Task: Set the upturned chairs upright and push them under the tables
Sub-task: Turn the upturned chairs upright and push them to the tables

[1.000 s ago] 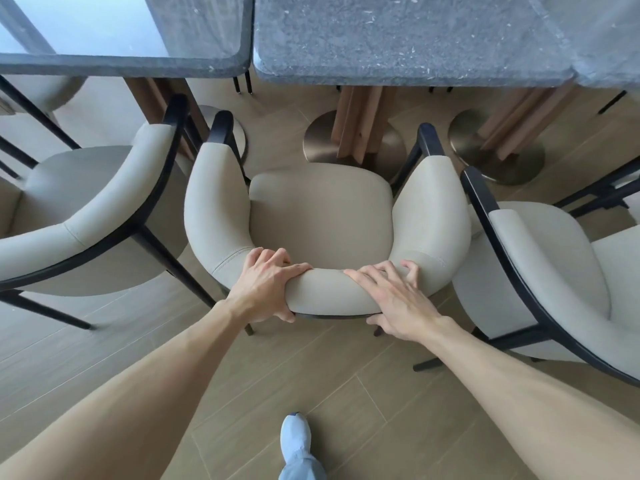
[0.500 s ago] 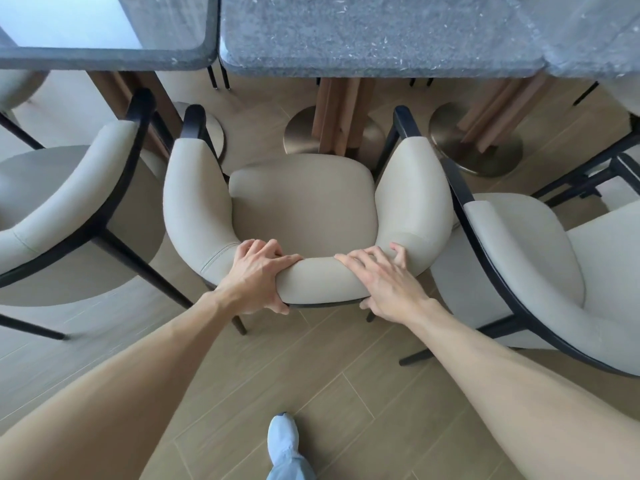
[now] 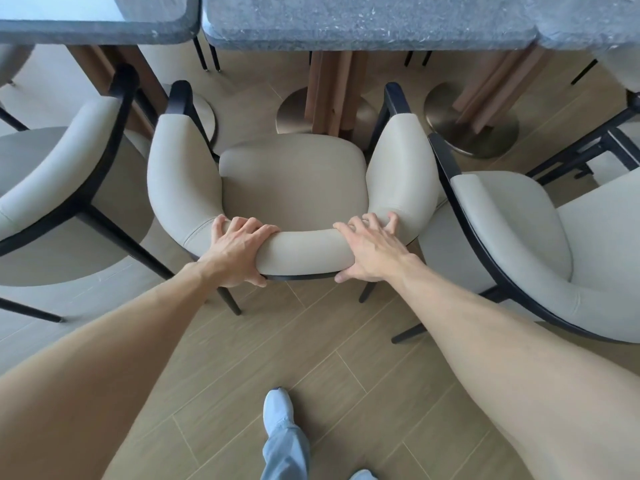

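1. Centre of frame: chair (image 3: 294,188), upright on all legs, seat facing the surface (image 3: 363,22) along the top edge.
2. Left hand (image 3: 239,254) wrapped over the backrest left of middle, fingers curled over the top, thumb under the rear edge; holding the chair firmly.
3. Right hand (image 3: 374,251) on the backrest right of middle, fingers spread and bent over the padding, thumb underneath; gripping too, more loosely by the look of it.
4. Key relation: chair directly ahead of both hands, toward the top of frame; push line straight from backrest through seat to the pedestal (image 3: 332,95). Both hands about equally near, one each side of the midline.
5. Seat front just short of the surface edge, armrest tips nearly level with it; probably more pushing needed.
6. Looks: beige padded seat and curved wraparound back, black frame and legs.
7. Neighbouring chairs close at left (image 3: 59,174) and right (image 3: 512,237); right one almost touching, little room for swerving.
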